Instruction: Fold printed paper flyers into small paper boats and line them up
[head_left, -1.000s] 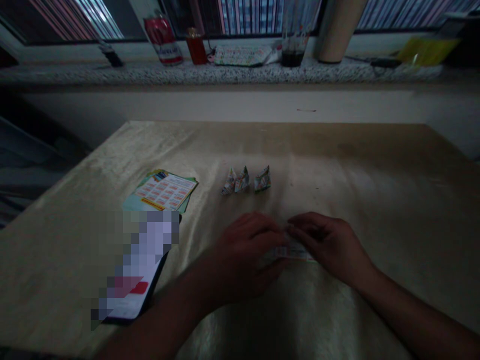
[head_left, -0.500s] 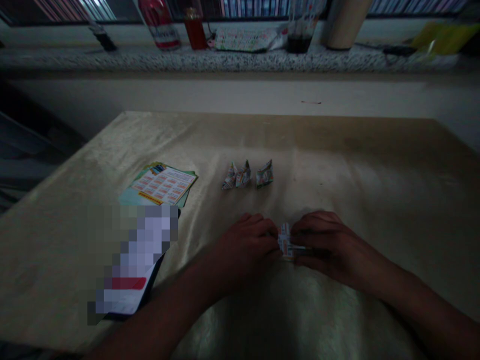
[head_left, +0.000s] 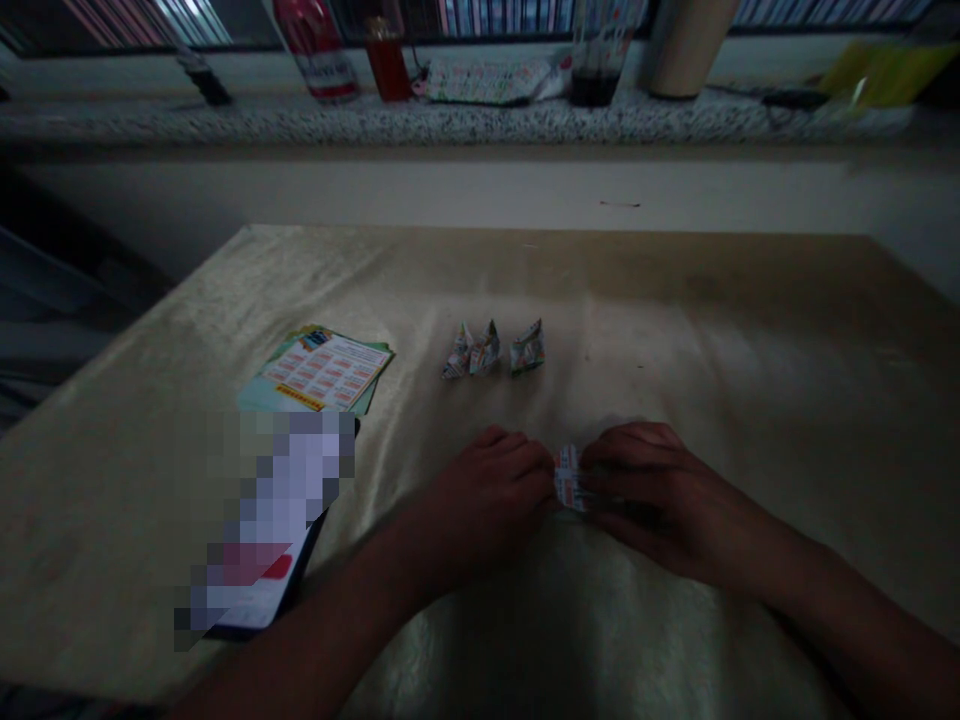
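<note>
A: Where are the hands right now?

B: Both low over the cloth-covered tabletop (head_left: 675,330). The left hand (head_left: 487,495) and right hand (head_left: 649,490) meet fingertip to fingertip, pinched shut on a small folded piece of printed paper (head_left: 570,478) held between them, just above the cloth.

A: What else is around?

B: Three little folded paper figures (head_left: 491,350) stand in a row beyond the hands. A stack of printed colour leaflets (head_left: 322,370) lies to the left, and a dark phone (head_left: 262,560) sits nearer, partly blurred.

A: Anything that might go wrong?

B: I'd say the light is the risk. It is dim, and the paper is small, so a crease could land off-line. Slippery cloth might also let the piece slide if pressed flat, and a stray forearm could knock the figures over.
</note>
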